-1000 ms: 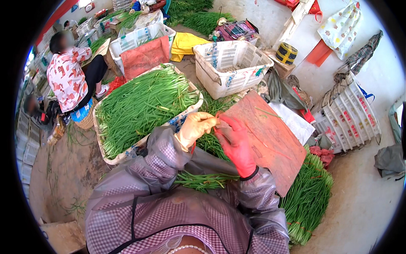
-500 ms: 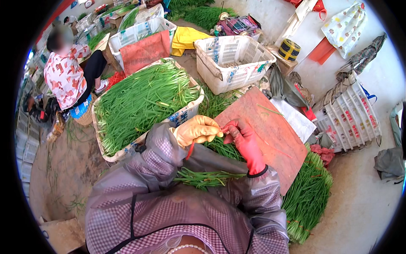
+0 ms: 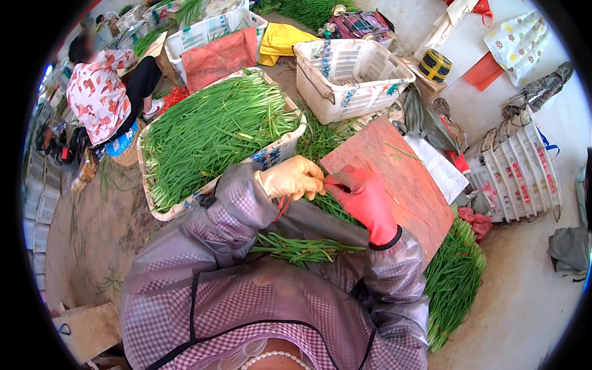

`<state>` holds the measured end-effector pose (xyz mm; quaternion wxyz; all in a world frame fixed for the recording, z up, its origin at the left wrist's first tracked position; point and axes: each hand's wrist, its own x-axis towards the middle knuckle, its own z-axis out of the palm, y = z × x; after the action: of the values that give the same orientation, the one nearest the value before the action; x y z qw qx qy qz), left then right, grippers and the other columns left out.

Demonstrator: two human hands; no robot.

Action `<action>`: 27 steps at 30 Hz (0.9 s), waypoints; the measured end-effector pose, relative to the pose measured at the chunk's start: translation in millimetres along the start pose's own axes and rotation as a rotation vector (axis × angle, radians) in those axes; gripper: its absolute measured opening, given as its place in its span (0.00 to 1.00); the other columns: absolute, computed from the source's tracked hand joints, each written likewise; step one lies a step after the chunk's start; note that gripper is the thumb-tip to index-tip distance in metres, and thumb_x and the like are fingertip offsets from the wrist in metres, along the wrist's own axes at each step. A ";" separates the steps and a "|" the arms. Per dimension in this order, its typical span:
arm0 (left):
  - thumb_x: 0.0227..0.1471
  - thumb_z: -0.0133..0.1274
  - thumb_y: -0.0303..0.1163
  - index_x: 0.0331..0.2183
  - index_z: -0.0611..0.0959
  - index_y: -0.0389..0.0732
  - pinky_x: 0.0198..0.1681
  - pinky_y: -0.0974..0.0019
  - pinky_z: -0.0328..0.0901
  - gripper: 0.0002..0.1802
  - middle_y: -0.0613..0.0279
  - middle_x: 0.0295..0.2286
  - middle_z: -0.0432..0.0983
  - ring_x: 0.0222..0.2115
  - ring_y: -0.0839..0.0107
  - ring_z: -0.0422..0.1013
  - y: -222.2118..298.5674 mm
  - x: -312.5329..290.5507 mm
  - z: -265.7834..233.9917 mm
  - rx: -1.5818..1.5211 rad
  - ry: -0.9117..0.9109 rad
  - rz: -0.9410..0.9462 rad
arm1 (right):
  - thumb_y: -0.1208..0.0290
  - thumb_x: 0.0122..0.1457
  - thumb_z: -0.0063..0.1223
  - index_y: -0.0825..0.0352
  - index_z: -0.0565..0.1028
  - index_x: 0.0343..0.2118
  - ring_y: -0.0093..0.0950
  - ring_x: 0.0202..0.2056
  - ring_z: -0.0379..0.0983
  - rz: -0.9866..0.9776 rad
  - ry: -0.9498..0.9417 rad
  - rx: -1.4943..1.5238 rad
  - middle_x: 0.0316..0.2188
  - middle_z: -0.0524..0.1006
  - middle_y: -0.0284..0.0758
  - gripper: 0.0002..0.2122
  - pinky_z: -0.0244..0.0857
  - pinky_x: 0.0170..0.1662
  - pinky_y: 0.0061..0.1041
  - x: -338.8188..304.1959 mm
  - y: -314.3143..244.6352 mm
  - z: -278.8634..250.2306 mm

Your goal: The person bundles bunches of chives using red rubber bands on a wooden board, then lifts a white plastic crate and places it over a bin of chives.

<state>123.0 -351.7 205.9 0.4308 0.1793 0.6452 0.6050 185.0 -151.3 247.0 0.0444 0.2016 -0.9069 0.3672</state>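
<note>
My left hand [image 3: 292, 179], in a cream-yellow rubber glove, is closed in a pinch on a thin red strip [image 3: 282, 208], whose loose end hangs below the fingers. My right hand [image 3: 369, 202], in a red rubber glove, pinches close beside it; the fingertips of both hands nearly meet, and what lies between them is too small to make out. Below them, a small bunch of long green chives [image 3: 302, 249] lies across my lap. More chives show under the hands. A reddish board [image 3: 394, 172] lies right of my hands, with another thin red strip [image 3: 412, 213] on it.
A white crate [image 3: 301, 131] heaped with chives stands front left. Beyond is another white crate [image 3: 314, 102]. Tied chive bundles [image 3: 455, 277] are piled at the right, near a tilted crate [image 3: 515, 166]. A person [image 3: 102, 92] sits at the far left.
The view has shifted slightly. My hands stay close together in front of me, and the right hand has turned a little, its back now more in sight. The hanging red strip has swung slightly.
</note>
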 end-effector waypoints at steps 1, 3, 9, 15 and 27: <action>0.51 0.54 0.32 0.33 0.81 0.33 0.14 0.77 0.51 0.11 0.63 0.21 0.74 0.12 0.83 0.58 0.6 -1.9 -1.9 -0.087 -0.008 0.006 | 0.72 0.49 0.58 0.63 0.80 0.32 0.36 0.25 0.74 -0.049 0.030 -0.070 0.23 0.76 0.34 0.07 0.66 0.28 0.33 -1.4 2.6 3.4; 0.52 0.53 0.31 0.34 0.80 0.32 0.13 0.77 0.50 0.11 0.61 0.21 0.75 0.12 0.83 0.58 -3.4 -3.7 -5.6 -0.236 -0.030 0.043 | 0.72 0.49 0.59 0.62 0.80 0.32 0.38 0.25 0.73 -0.153 0.081 -0.189 0.22 0.75 0.34 0.07 0.65 0.27 0.34 -2.0 4.6 7.8; 0.54 0.52 0.31 0.34 0.79 0.31 0.13 0.79 0.48 0.11 0.58 0.23 0.76 0.12 0.85 0.58 -20.3 1.9 -12.1 -0.422 -0.093 0.135 | 0.76 0.51 0.56 0.61 0.78 0.37 0.40 0.24 0.71 -0.263 0.124 -0.304 0.23 0.74 0.36 0.10 0.64 0.26 0.37 -2.9 3.8 14.6; 0.53 0.55 0.32 0.33 0.80 0.32 0.13 0.80 0.48 0.11 0.60 0.23 0.76 0.12 0.87 0.57 -14.9 1.5 -9.9 -0.443 -0.058 0.104 | 0.78 0.52 0.52 0.62 0.76 0.42 0.40 0.27 0.72 -0.156 0.067 -0.129 0.26 0.75 0.38 0.13 0.65 0.29 0.37 -5.3 6.6 11.9; 0.50 0.59 0.31 0.32 0.80 0.35 0.16 0.79 0.52 0.10 0.67 0.24 0.72 0.15 0.86 0.59 -14.5 2.9 1.4 -0.236 0.004 0.107 | 0.79 0.57 0.55 0.66 0.77 0.46 0.19 0.33 0.72 0.230 0.003 0.641 0.32 0.77 0.30 0.13 0.67 0.38 0.19 -3.8 17.4 17.0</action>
<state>126.7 -351.6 191.5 0.4147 0.1602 0.5597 0.6993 182.7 -150.4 222.5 -0.0615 0.1011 -0.7621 0.6366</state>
